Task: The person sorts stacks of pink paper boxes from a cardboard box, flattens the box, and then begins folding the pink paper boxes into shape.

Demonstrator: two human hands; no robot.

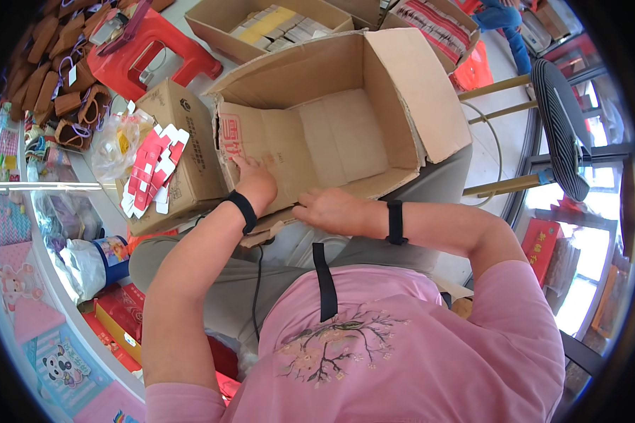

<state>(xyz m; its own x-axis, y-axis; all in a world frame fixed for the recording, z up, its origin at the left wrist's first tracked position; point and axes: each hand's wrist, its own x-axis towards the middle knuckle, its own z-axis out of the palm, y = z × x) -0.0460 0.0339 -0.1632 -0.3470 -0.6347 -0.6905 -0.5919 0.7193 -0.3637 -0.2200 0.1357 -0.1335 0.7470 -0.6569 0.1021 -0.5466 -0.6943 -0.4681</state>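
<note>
A large open cardboard box (344, 132) rests before me, over my knees, its mouth tipped toward me. Inside, a cardboard panel (283, 132) with red printing lies along the left part. My left hand (254, 182) is laid on that panel near the box's left wall, fingers spread and pointing away from me. At the near edge, my right hand (333, 210) has its fingers curled over the cardboard rim; the fingertips are partly hidden. A torn strip of cardboard (267, 232) sticks out below the rim. Both wrists wear black bands.
Flat red-and-white cartons (156, 169) and a plastic bag (117, 145) lie on a closed carton (185, 153) at left. Behind stand a red plastic stool (153, 50) and a box of packed stacks (275, 29). A striped stool (558, 127) is at right, with a person's blue sleeve (508, 26) beyond.
</note>
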